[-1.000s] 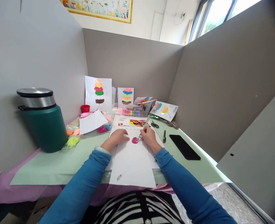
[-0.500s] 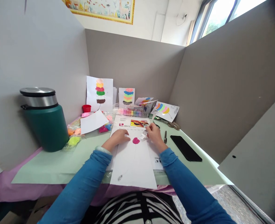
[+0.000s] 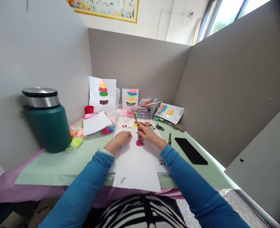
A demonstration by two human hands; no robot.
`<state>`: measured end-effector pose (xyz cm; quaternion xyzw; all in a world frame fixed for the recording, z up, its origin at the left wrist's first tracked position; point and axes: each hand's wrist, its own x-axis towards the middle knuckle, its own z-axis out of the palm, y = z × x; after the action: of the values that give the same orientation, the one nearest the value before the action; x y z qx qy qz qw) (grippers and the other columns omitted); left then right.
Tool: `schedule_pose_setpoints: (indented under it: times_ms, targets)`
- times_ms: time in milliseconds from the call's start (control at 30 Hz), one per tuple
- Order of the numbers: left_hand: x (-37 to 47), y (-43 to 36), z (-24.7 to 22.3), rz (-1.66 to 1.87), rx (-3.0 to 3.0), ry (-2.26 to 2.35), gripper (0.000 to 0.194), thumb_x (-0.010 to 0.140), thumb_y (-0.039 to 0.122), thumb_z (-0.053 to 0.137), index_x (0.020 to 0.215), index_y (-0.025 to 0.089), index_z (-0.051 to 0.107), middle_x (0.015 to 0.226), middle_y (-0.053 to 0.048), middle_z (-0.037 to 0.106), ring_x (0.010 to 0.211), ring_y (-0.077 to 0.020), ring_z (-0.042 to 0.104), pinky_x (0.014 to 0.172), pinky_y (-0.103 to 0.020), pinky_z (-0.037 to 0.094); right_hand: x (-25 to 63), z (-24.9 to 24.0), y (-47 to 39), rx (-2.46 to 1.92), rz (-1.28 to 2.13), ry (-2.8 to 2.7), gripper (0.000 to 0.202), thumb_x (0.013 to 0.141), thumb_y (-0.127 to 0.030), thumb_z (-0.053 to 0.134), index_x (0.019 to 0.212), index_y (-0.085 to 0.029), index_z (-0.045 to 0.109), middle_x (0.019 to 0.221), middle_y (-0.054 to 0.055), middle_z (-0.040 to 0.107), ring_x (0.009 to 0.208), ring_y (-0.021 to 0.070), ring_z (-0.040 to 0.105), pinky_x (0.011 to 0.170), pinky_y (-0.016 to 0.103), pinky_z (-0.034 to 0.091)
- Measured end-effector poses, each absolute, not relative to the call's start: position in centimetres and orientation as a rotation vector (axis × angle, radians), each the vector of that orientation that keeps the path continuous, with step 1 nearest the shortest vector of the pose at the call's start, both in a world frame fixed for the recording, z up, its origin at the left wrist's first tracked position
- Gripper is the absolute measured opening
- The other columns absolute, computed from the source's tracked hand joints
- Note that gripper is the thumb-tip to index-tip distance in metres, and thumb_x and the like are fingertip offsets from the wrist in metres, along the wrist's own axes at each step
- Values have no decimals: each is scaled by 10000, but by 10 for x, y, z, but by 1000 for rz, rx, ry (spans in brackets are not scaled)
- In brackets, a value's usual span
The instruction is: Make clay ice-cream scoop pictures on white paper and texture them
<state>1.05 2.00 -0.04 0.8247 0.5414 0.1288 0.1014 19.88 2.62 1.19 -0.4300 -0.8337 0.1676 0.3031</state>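
A fork (image 3: 136, 121) is pinched in my right hand (image 3: 150, 134), its handle pointing up and its tines down at a small magenta clay patch (image 3: 138, 143). The patch sits on a long white sheet of paper (image 3: 137, 171), with a thin line drawn below it and a small dark scribble near the front corner. On the left edge of that sheet rests my left hand (image 3: 120, 141), fingers stretched out and holding nothing. Beneath the sheet lies a printed white pad (image 3: 124, 122).
A green flask (image 3: 46, 126) stands left. Bagged clay (image 3: 76, 142), a loose card (image 3: 97, 122) and a red cup (image 3: 89, 109) lie near it. Colourful pictures (image 3: 103, 93) lean at the back. Scissors (image 3: 159, 126), a dark pen-like tool (image 3: 169, 138) and a black phone (image 3: 191, 151) are right.
My right hand has moved left with the fork, turning it more upright. The tines, earlier beside the magenta patch, are now at it. My left hand has barely moved.
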Motion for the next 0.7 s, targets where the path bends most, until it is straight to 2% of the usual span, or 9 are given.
schedule_pose_setpoints:
  times_ms: [200, 467, 700]
  targets:
    - [9, 26, -7, 363, 2427, 1633, 344, 868, 175, 416, 1118, 135, 648, 1138, -123, 686, 1040, -235, 634, 892, -305, 478, 186, 6, 40, -1068, 365, -2314, 108, 835, -199, 549, 744, -211, 493, 593, -49, 578, 580, 115, 530, 610, 218, 360]
    - [11, 23, -3, 346, 2476, 1631, 313, 869, 149, 411, 1064, 120, 654, 1099, -139, 696, 1000, -232, 647, 871, -301, 481, 180, 3, 39, -1179, 544, -2198, 89, 837, -223, 553, 751, -207, 534, 618, -36, 597, 563, 114, 540, 569, 208, 372]
    - [13, 22, -2, 333, 2479, 1647, 312, 884, 163, 405, 1074, 117, 648, 1101, -146, 692, 998, -238, 650, 868, -307, 480, 176, 0, 43, -1171, 488, -2196, 83, 843, -224, 557, 762, -211, 546, 624, -34, 599, 583, 124, 549, 591, 215, 375]
